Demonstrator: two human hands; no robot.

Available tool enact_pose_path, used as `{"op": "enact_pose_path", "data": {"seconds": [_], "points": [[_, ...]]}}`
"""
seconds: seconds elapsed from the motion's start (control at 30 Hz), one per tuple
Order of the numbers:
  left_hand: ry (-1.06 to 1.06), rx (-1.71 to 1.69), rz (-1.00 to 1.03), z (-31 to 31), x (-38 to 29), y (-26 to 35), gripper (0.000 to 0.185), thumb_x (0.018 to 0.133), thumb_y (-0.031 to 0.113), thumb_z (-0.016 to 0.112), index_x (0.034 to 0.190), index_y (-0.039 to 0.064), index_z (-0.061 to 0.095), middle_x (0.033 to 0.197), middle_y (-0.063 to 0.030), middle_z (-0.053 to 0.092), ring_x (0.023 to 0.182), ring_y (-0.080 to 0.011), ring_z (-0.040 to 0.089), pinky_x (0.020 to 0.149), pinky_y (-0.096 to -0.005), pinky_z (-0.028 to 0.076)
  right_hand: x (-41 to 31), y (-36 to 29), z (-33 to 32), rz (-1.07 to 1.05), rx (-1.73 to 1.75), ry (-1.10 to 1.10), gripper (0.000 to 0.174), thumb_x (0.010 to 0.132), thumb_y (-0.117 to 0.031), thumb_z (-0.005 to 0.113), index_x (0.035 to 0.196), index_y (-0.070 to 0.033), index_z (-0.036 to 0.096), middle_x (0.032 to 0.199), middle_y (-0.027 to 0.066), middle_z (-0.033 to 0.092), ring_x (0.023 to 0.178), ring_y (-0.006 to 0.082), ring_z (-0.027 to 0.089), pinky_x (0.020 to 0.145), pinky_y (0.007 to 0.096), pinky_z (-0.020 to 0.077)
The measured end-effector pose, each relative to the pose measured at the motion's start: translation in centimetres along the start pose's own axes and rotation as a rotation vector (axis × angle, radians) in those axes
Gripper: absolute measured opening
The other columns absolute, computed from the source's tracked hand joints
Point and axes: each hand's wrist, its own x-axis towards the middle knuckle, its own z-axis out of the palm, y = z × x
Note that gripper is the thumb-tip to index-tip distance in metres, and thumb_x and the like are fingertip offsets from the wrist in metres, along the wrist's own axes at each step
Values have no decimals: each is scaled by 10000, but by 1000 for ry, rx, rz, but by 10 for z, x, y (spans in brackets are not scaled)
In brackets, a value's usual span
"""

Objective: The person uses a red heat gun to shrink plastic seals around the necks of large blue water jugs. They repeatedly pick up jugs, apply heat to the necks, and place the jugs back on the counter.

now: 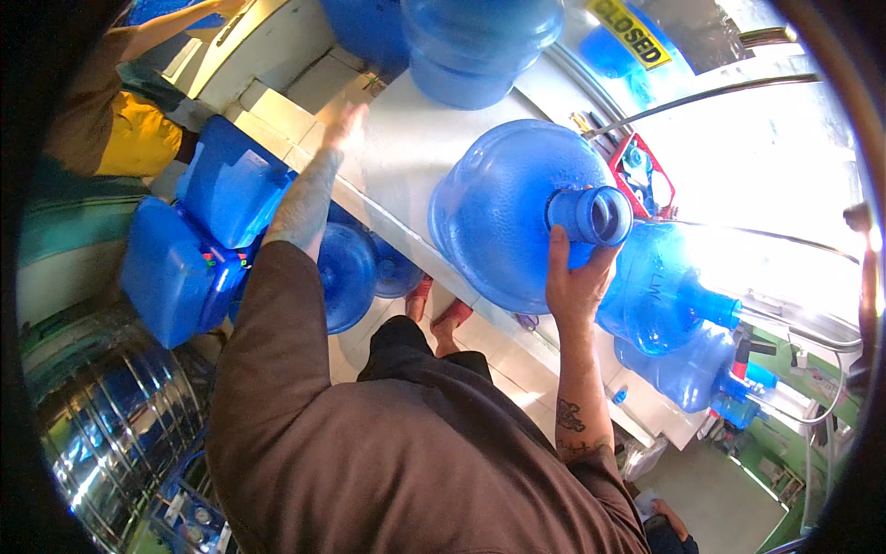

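A large blue water jug [498, 208] stands on the pale counter [408, 149] in front of me. Its uncapped neck [609, 216] points up towards the camera. My right hand [581, 277] grips this neck from the near side, thumb on the left and fingers passing behind it, partly hidden. Over the left part of the counter, my left hand [348, 124] is stretched out with nothing in it; its fingers are bright and blurred. Another blue jug [484, 52] stands upright at the far side, beyond the held one.
More jugs [654, 291] stand right, beneath metal pipes. A red basket [640, 173] holds small items. Blue rectangular containers [173, 270] are stacked left; round jugs [342, 277] sit below the counter. Another person's arm [166, 31] reaches in at upper left. A ribbed steel tank [124, 436] stands lower left.
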Motion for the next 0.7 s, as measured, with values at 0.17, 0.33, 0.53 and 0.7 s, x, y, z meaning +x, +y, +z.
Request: {"op": "enact_pose_path", "data": {"seconds": [0.17, 0.33, 0.53, 0.7], "points": [[534, -459, 290, -126, -21, 137, 557, 929, 271, 744, 1404, 60, 544, 1297, -185, 640, 1059, -290, 692, 924, -434, 562, 0, 7, -1, -93, -39, 25, 690, 960, -327, 695, 1453, 47, 390, 1318, 287, 563, 1213, 421, 567, 1046, 495, 418], [78, -663, 903, -147, -169, 322, 528, 907, 358, 753, 1307, 44, 610, 1316, -159, 647, 1358, -268, 519, 1195, -500, 327, 0, 14, 0, -224, 167, 189, 536, 1064, -321, 498, 1441, 52, 421, 1301, 245, 561, 1187, 348, 563, 1051, 458, 420], [282, -477, 745, -141, -194, 364, 614, 847, 449, 797, 1273, 45, 618, 1220, -190, 664, 1182, -359, 628, 1146, -509, 377, 3, 1, -11, -203, 264, 92, 417, 1036, -200, 565, 1397, 1, 517, 1350, 217, 593, 1191, 343, 596, 1041, 443, 454], [152, -1071, 629, -191, -190, 282, 330, 929, 278, 771, 1162, 58, 689, 1041, -60, 746, 1023, -165, 690, 881, -342, 557, -8, 10, -46, -264, 49, 12, 484, 1013, -221, 608, 1442, -29, 492, 1440, 221, 522, 1353, 383, 491, 1134, 480, 382]]}}
